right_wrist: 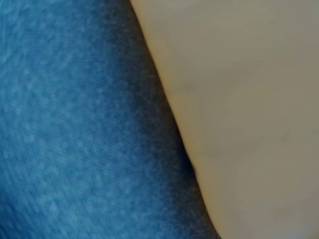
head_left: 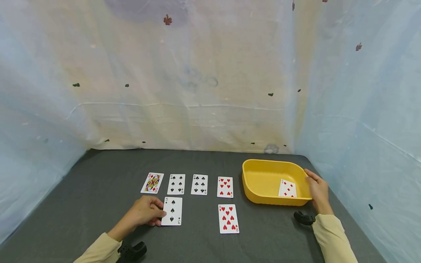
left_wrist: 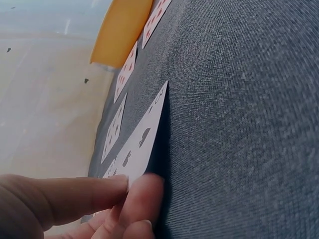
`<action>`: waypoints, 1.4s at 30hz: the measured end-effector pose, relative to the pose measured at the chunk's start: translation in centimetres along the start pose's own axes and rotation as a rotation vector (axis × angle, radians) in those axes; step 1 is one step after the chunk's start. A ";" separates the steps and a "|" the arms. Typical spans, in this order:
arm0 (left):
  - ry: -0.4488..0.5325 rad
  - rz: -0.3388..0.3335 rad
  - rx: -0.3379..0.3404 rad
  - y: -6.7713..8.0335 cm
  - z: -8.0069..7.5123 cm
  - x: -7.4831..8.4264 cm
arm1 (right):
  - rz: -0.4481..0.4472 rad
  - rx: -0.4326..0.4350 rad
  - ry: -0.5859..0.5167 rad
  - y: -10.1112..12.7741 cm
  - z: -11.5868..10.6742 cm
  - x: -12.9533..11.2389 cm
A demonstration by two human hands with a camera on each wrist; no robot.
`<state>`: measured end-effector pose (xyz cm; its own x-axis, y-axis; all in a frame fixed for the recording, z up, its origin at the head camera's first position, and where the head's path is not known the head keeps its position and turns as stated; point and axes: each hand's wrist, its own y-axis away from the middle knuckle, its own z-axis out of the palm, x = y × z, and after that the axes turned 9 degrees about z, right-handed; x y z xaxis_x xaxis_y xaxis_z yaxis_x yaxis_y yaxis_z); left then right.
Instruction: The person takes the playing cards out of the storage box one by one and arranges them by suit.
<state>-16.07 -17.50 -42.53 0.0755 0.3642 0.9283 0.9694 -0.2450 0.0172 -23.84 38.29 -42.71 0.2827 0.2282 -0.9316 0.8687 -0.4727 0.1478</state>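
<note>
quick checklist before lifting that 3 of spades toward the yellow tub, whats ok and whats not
1. Left hand has the 3 of spades: ok, thumb and fingers pinch its left edge; in the left wrist view the edge is raised off the mat.
2. Only one card pinched: ok, no second card shows under it.
3. Right hand steadies the yellow tub: ok, fingers curl over its right rim.
4. Room in the tub: ok, it holds only one red diamonds card.
5. Path to the tub: not ok for a low slide, as the 8 of hearts lies between; lifting over it seems safer.
6. Right wrist view: cannot tell, only blurred surfaces.
</note>
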 end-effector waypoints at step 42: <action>0.002 0.122 -0.025 -2.6 0.8 3.3 | -0.031 0.019 0.006 0.0 0.1 0.2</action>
<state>-18.18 -14.91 -39.80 0.1923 0.3286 0.9247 0.9468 -0.3099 -0.0867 -23.85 38.27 -42.91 0.2580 0.2484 -0.9337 0.8693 -0.4814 0.1121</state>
